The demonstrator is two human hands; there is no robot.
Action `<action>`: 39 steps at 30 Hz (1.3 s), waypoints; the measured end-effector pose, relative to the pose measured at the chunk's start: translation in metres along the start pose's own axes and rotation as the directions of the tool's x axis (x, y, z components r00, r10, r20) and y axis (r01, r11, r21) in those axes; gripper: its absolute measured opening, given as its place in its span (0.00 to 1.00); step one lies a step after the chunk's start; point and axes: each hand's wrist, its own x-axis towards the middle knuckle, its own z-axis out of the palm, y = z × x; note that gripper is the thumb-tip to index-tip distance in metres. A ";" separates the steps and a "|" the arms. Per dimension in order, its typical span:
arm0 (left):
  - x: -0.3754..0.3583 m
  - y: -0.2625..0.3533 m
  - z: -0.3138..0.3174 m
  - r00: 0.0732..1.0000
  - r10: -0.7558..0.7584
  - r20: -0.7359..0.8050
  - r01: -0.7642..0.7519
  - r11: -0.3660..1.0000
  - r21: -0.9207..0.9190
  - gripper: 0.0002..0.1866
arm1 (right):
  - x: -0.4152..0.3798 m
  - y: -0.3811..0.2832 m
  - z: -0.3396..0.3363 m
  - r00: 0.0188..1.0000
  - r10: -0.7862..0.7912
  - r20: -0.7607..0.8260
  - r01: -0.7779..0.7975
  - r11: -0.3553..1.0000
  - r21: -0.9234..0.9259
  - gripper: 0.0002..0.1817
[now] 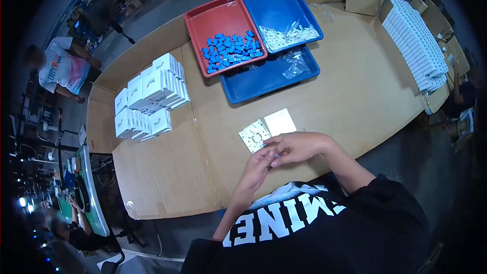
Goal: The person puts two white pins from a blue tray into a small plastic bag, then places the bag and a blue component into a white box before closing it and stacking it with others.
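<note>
Close to the table's near edge, my left hand (257, 168) and my right hand (298, 148) meet, fingertips pinched together. Whatever they hold between them is too small and covered to name. Just beyond my fingers lies a white square panel with cutouts and small marks (252, 135), partly hidden by my right hand. A plain white square panel (281, 121) lies beside it on the right, its lower edge near my right wrist and knuckles.
Stacked white boxes (152, 89) stand on the left. A red tray (210, 14) holds blue pieces (231, 50); a blue tray (271, 1) holds white pieces (289, 35). Another blue tray (248, 89) contains clear plastic bags (296, 65). White panels (413, 43) are stacked far right. Other people are nearby.
</note>
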 end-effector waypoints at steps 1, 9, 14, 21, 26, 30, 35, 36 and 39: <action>0.000 0.001 0.002 0.999 -0.026 -0.031 0.026 1.000 0.015 0.21 | 0.003 0.004 0.002 0.996 -0.009 0.087 0.012 1.000 -0.024 0.21; -0.006 -0.003 0.002 0.997 -0.055 -0.047 0.054 0.998 -0.021 0.23 | -0.012 -0.001 -0.020 0.990 -0.109 0.093 0.106 0.994 0.037 0.20; -0.008 -0.011 -0.016 0.971 -0.210 0.115 0.235 0.928 -0.289 0.29 | -0.007 0.032 -0.131 0.855 -0.053 -0.515 0.116 0.989 0.091 0.09; 0.000 -0.027 -0.037 0.954 -0.170 0.246 0.269 0.846 -0.460 0.30 | 0.053 0.129 -0.288 0.336 0.055 -0.940 -0.257 0.966 -0.035 0.11; 0.000 -0.021 -0.028 0.961 -0.201 0.192 0.270 0.840 -0.471 0.30 | 0.081 0.130 -0.316 0.342 0.202 -0.918 -0.588 0.808 -0.041 0.14; 0.000 -0.024 -0.031 0.963 -0.183 0.197 0.254 0.861 -0.441 0.32 | 0.090 0.108 -0.312 0.291 0.247 -0.924 -0.709 0.704 -0.035 0.17; 0.003 -0.022 -0.030 0.957 -0.170 0.237 0.257 0.877 -0.407 0.31 | 0.094 0.087 -0.309 0.184 0.357 -0.916 -0.792 0.606 0.077 0.21; 0.002 -0.023 -0.029 0.956 -0.175 0.236 0.261 0.875 -0.408 0.31 | 0.094 0.089 -0.309 0.183 0.362 -0.914 -0.793 0.604 0.080 0.21; 0.002 -0.021 -0.028 0.959 -0.199 0.201 0.265 0.876 -0.403 0.31 | 0.095 0.091 -0.312 0.161 0.401 -0.902 -0.765 0.628 0.142 0.21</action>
